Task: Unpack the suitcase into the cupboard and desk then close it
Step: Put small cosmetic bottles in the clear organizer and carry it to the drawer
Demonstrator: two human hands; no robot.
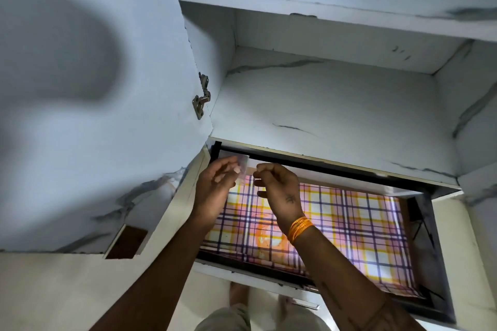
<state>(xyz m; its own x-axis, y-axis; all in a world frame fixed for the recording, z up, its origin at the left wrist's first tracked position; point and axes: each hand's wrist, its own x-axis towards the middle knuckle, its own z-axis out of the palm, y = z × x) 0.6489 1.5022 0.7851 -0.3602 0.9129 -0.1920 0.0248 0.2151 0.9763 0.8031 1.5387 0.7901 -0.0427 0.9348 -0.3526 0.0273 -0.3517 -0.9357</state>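
Head view: left hand [215,183] pinches small pale translucent card [242,169]; right hand [279,191] beside it, fingers curled, grasp unclear. Below both hands: open white drawer [441,271] lined with checked plaid paper [349,223].

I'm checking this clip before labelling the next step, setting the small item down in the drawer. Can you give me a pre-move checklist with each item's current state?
1. Drawer pulled out: ok, it stands open below the cupboard shelf.
2. Landing spot free: ok, the checked liner shows bare to the right of the hands.
3. Item held: ok, the left hand pinches a small pale packet over the drawer's back left corner.
4. What the packet is: cannot tell, it is blurred.
5. Right hand holding anything: cannot tell, its fingers curl beside the packet.
6. Cupboard door out of the way: ok, swung open at left.
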